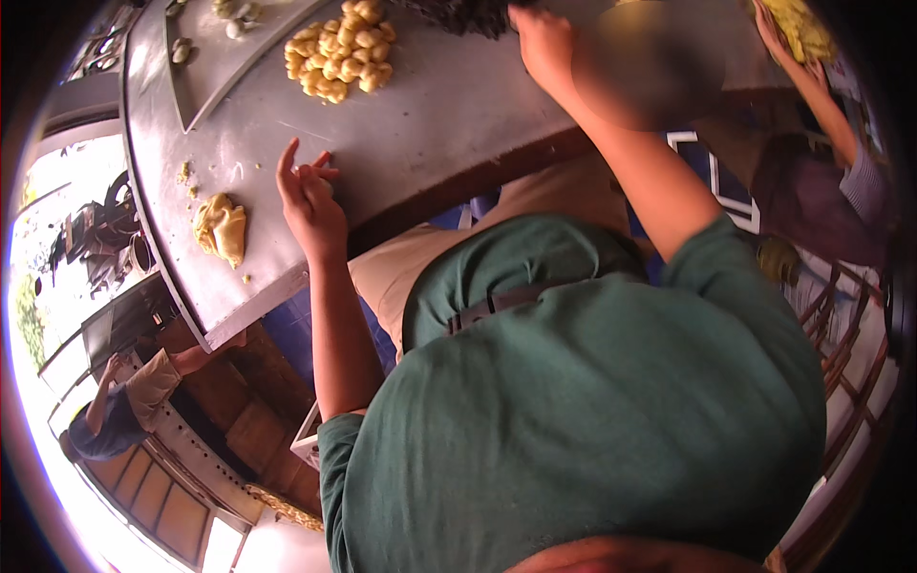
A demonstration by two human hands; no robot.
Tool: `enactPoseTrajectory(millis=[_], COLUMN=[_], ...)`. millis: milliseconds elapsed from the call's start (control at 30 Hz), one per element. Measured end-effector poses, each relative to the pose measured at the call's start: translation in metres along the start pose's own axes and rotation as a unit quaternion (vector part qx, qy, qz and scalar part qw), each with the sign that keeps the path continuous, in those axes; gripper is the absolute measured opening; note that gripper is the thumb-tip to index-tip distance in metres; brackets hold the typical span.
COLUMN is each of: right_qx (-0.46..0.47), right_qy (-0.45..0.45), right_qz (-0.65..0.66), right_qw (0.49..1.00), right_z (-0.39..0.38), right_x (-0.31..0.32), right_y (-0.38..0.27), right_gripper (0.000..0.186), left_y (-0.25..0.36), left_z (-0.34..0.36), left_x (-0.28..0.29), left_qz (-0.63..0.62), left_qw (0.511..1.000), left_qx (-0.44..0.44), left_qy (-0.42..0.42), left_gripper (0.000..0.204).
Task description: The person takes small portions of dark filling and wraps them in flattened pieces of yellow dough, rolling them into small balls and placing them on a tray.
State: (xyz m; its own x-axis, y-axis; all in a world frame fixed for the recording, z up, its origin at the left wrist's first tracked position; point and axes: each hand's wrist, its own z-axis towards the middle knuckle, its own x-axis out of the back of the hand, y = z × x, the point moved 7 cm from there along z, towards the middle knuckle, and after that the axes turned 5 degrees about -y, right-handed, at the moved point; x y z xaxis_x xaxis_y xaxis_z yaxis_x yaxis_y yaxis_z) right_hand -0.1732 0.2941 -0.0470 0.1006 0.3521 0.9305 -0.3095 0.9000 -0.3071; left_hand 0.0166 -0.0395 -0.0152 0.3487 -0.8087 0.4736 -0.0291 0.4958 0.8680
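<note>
Two bare hands of the person work at a grey metal table top (pixel 449 115) that curves across the upper part of the head view. The left hand (pixel 310 196) rests at the near edge of the table, palm side toward the surface, with the index finger raised and the other fingers (pixel 323 170) bent and loosely bunched; nothing is visible between them. The right hand (pixel 540 43) reaches far up the table to a dark object (pixel 468 14) at the top edge of the view; its fingers curl over that object, and whether they grip it cannot be told.

The nearest thing to the left hand is a flat, folded lump of yellow dough (pixel 222 229). It lies on the table just beside the hand, on the person's left, and does not touch it. Its long axis runs roughly from the far side of the table toward the near edge, with the narrower end pointing at the near edge. Small yellow crumbs (pixel 184 174) lie above it on the metal.

A heap of small, rounded yellow dough pieces (pixel 341 50) sits farther up the table, between the two hands and well apart from the left hand. A shallow grey metal tray (pixel 205 72) lies to the left of the heap.

The person wears a green shirt (pixel 592 401). Another person's arm (pixel 821 95) reaches to a yellow mass (pixel 798 24) at the upper right.
</note>
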Motion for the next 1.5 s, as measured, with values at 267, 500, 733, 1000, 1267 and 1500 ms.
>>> enactPoseTrajectory(millis=[267, 500, 733, 1000, 1267, 1500], right_qx=[0.088, 0.137, 0.068, 0.208, 0.108, 0.091], right_qy=[0.145, 0.037, -0.007, 0.107, 0.094, 0.03], right_qz=[0.02, 0.126, 0.038, -0.138, 0.091, 0.162], right_qw=[0.985, 0.982, 0.997, 0.962, 0.985, 0.982], right_z=[0.014, -0.005, -0.061, -0.017, -0.037, -0.044], right_x=[0.04, 0.059, 0.032, 0.008, 0.044, 0.03], right_y=[-0.027, -0.041, -0.03, -0.068, -0.004, -0.024], right_gripper=[0.026, 0.017, 0.037, 0.041, 0.03, 0.038], left_y=[-0.004, -0.004, -0.001, 0.001, 0.007, -0.016], left_z=[-0.001, -0.009, -0.008, -0.007, 0.0, -0.017], left_x=[0.006, 0.009, 0.006, 0.01, 0.008, 0.026], left_qz=[-0.051, -0.029, -0.022, 0.017, 0.084, 0.154], left_qw=[0.998, 0.999, 0.999, 0.999, 0.996, 0.988], left_qx=[0.027, 0.041, 0.036, -0.018, -0.003, -0.011], left_qy=[-0.001, 0.002, -0.002, 0.022, 0.006, -0.028], left_gripper=[0.037, 0.037, 0.037, 0.033, 0.036, 0.049])
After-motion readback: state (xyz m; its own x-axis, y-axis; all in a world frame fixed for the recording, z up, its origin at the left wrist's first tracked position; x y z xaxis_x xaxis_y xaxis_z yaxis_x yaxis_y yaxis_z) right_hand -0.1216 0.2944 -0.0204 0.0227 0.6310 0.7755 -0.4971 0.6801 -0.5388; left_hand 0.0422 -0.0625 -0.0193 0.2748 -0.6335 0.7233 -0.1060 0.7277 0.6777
